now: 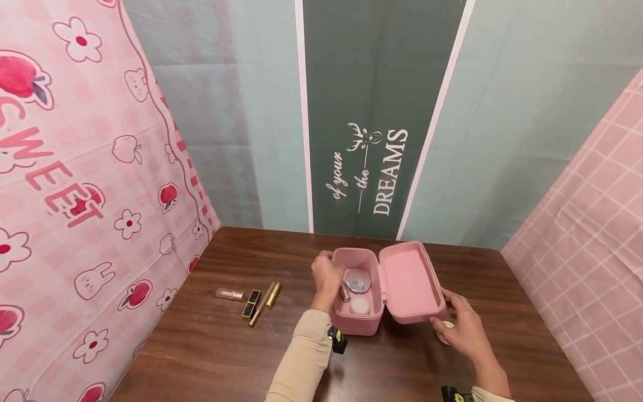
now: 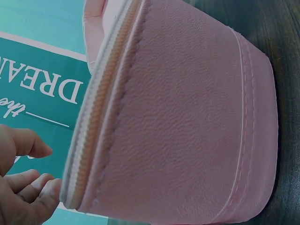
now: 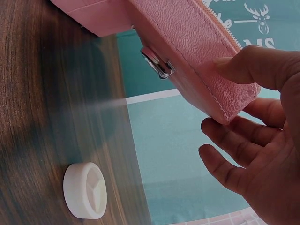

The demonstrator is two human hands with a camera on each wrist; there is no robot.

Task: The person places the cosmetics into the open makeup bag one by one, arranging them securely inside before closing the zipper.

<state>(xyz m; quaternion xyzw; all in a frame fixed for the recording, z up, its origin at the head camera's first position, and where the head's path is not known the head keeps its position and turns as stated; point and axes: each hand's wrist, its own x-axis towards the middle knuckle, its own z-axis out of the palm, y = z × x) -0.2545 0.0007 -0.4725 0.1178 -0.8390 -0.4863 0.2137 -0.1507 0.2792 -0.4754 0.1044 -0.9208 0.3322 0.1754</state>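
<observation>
A pink zippered cosmetic case [image 1: 356, 325] stands on the table with its lid [image 1: 409, 279] swung out to the right. Inside lie a round clear-topped compact [image 1: 358, 281], a pale round container [image 1: 359, 305] and a small tube [image 1: 344, 293]. At the case's left rim is my left hand [image 1: 327, 274]; in the left wrist view its bent fingers [image 2: 40, 187] and thumb stand apart beside the rim, holding nothing visible. My right hand [image 1: 464, 326] holds the lid's outer corner, its thumb [image 3: 229, 68] on the lid's side and fingers beneath.
Left of the case lie a clear-capped tube [image 1: 230, 294], a black-and-gold lipstick [image 1: 251, 304], a slim gold-brown pencil-like tube [image 1: 259, 308] and a gold tube [image 1: 273, 295]. A white round divided dish [image 3: 84, 191] sits under my right hand. Fabric curtains [image 1: 251, 139] border the table [image 1: 201, 346].
</observation>
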